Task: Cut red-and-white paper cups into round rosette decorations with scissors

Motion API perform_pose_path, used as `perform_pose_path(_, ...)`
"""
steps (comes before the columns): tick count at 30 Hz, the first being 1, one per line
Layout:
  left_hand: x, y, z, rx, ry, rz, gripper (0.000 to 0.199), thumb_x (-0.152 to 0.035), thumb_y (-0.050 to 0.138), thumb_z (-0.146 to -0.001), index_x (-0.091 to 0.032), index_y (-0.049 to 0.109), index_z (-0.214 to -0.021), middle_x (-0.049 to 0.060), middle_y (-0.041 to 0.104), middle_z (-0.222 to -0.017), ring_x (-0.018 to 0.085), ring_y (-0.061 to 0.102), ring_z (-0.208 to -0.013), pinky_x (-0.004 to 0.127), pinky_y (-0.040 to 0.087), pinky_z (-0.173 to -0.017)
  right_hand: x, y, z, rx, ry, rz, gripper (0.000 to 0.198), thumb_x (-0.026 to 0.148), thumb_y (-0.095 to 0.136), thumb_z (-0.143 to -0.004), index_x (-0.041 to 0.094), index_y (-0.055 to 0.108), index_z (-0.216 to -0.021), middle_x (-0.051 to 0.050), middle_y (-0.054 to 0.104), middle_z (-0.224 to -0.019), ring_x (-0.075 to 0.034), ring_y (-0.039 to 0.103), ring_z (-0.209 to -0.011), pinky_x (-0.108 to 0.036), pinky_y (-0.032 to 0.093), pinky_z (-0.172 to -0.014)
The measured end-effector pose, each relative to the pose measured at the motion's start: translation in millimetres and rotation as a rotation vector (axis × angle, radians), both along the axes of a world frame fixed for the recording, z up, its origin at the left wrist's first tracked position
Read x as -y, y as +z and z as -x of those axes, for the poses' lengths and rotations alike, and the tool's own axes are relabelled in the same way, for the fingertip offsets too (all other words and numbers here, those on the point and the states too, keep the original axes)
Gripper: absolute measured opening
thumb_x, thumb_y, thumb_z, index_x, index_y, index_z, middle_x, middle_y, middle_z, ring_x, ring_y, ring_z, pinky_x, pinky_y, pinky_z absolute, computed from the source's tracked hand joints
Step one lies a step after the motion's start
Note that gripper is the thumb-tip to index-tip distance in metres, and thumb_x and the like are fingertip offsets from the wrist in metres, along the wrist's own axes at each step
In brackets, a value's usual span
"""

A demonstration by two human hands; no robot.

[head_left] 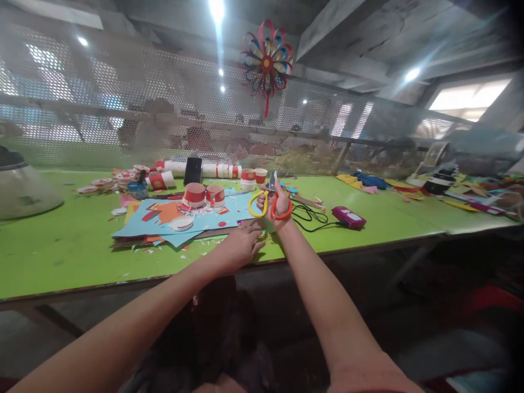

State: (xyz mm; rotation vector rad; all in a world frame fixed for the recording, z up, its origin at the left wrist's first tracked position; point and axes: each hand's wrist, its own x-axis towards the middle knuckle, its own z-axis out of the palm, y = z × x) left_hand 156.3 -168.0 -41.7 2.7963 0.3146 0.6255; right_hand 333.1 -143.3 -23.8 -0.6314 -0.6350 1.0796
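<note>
Gripped by the right hand (pixel 280 203), the scissors (pixel 271 183) point their blades up and away from the person — the left hand (pixel 241 244), fingers loosely bent, sits nearer and leftward, beside the blue paper (pixel 204 222) on the tabletop (pixel 73 245), whether pinching anything I cannot tell.

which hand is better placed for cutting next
Right, it seems: the right hand holds the scissors, their blades toward the top of the view. The left hand is lower, near the table's edge, with no tool visible in it.
</note>
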Motion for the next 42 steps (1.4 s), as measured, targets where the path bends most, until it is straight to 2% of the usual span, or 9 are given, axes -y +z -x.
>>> perform_pose_path(5, 30.4, -21.5, 13.7, -0.05, 0.065, -0.151, 0.05, -0.046, 0.052, -0.089, -0.004, 0.058, -0.117, 0.024, 0.058, -0.125, 0.036, 0.049, -0.122, 0.05, 0.038, -0.103, 0.0, 0.6, 1.1, 0.007, 0.016, 0.008, 0.045, 0.054, 0.044, -0.094, 0.014, 0.059, -0.081, 0.006, 0.051, -0.057, -0.006, 0.047, -0.043, -0.019, 0.039, -0.041)
perform_pose_path(11, 65.9, -47.6, 29.5, -0.019, 0.075, -0.375, 0.043, -0.013, 0.049, -0.088, 0.003, 0.049, -0.127, 0.029, 0.052, -0.133, 0.038, 0.046, -0.127, 0.051, 0.039, -0.105, -2.0, -0.3, 1.8, 0.002, 0.006, 0.029, 0.027, 0.039, 0.053, -0.095, 0.013, 0.061, -0.099, 0.0, 0.063, -0.081, -0.01, 0.059, -0.06, -0.024, 0.051, -0.054)
perform_pose_path(13, 85.4, -60.3, 31.6, 0.036, -0.024, -0.332, 0.038, -0.01, 0.042, -0.089, 0.002, 0.053, -0.124, 0.028, 0.055, -0.129, 0.037, 0.047, -0.127, 0.053, 0.037, -0.106, -2.8, -1.1, 3.2, 0.006, 0.005, 0.042, 0.025, 0.035, 0.055, -0.094, 0.014, 0.061, -0.105, -0.003, 0.065, -0.092, -0.012, 0.063, -0.069, -0.027, 0.054, -0.06)
perform_pose_path(17, 136.4, -100.9, 19.4, -0.026, -0.586, -0.039, 0.027, -0.016, 0.046, -0.089, -0.015, 0.066, -0.107, 0.013, 0.07, -0.106, 0.023, 0.063, -0.107, 0.032, 0.049, -0.095, -4.0, -3.1, 6.6, 0.023, 0.002, 0.066, 0.025, 0.033, 0.056, -0.094, 0.014, 0.06, -0.11, -0.004, 0.065, -0.099, -0.014, 0.064, -0.076, -0.03, 0.056, -0.065)
perform_pose_path(22, 164.3, -132.6, -0.1, -0.067, -0.641, 0.113, 0.022, -0.021, 0.051, -0.087, -0.031, 0.07, -0.081, -0.002, 0.072, -0.083, 0.015, 0.069, -0.076, 0.022, 0.051, -0.06, -6.0, -7.2, 7.3, 0.055, 0.006, 0.082, 0.027, 0.033, 0.057, -0.093, 0.015, 0.058, -0.114, -0.006, 0.064, -0.105, -0.016, 0.065, -0.082, -0.033, 0.056, -0.069)
perform_pose_path(26, 146.0, -114.7, 20.5, 0.035, -0.487, 0.164, 0.017, -0.023, 0.051, -0.086, -0.02, 0.067, -0.093, 0.006, 0.07, -0.078, 0.018, 0.064, -0.071, 0.027, 0.049, -0.061, -7.4, -9.3, 5.7, 0.071, 0.006, 0.078, 0.026, 0.033, 0.056, -0.094, 0.015, 0.059, -0.111, -0.005, 0.064, -0.101, -0.015, 0.064, -0.079, -0.031, 0.056, -0.066)
perform_pose_path(29, 125.7, -84.8, 46.1, 0.3, -0.134, 0.306, 0.021, -0.013, 0.044, -0.089, -0.016, 0.065, -0.085, 0.006, 0.066, -0.074, 0.017, 0.06, -0.07, 0.027, 0.044, -0.063, -7.1, -8.5, 4.7, 0.077, -0.009, 0.077, 0.026, 0.033, 0.056, -0.094, 0.015, 0.059, -0.112, -0.005, 0.064, -0.103, -0.016, 0.065, -0.08, -0.032, 0.056, -0.067)
perform_pose_path(38, 40.8, -6.4, 81.0, 0.63, 0.118, 0.457, 0.015, -0.014, 0.057, -0.08, -0.019, 0.069, -0.087, 0.005, 0.066, -0.087, 0.015, 0.06, -0.073, 0.027, 0.048, -0.068, -9.3, -9.5, 6.4, 0.193, -0.059, 0.132, 0.031, 0.032, 0.057, -0.093, 0.016, 0.057, -0.119, -0.008, 0.061, -0.116, -0.021, 0.063, -0.095, -0.04, 0.055, -0.079)
perform_pose_path(42, 20.2, 22.2, 97.5, 0.589, 0.193, 0.503, 0.009, -0.02, 0.063, -0.076, -0.02, 0.071, -0.08, 0.003, 0.068, -0.076, 0.017, 0.063, -0.072, 0.029, 0.05, -0.069, -12.4, -17.1, 11.9, 0.274, -0.101, 0.156, 0.031, 0.032, 0.057, -0.093, 0.016, 0.057, -0.119, -0.008, 0.061, -0.118, -0.021, 0.063, -0.097, -0.041, 0.054, -0.08)
